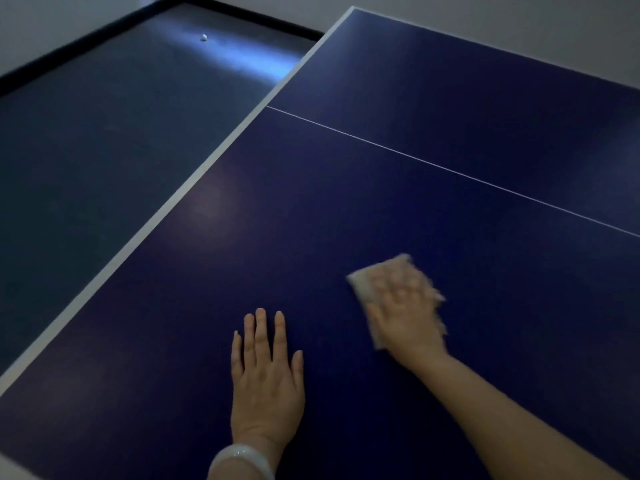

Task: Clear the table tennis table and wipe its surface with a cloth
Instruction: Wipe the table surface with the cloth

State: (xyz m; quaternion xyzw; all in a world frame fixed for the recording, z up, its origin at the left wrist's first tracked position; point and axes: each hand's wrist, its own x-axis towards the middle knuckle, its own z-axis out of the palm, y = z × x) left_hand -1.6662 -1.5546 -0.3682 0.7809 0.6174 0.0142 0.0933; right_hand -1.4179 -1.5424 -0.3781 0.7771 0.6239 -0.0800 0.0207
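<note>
The dark blue table tennis table [346,188] fills most of the view, with a white edge band along its left side and a thin white line across it. My right hand [405,317] presses flat on a pale beige cloth [362,284] on the table surface; both are blurred by motion. My left hand [266,372] rests palm down on the table with straight fingers, to the left of the cloth, and it holds nothing. A pale bangle circles my left wrist.
Left of the table lies a dark floor [104,133] with a black skirting strip along a pale wall. A small white ball [204,37] sits on that floor far back. Another pale wall runs behind the table's far edge.
</note>
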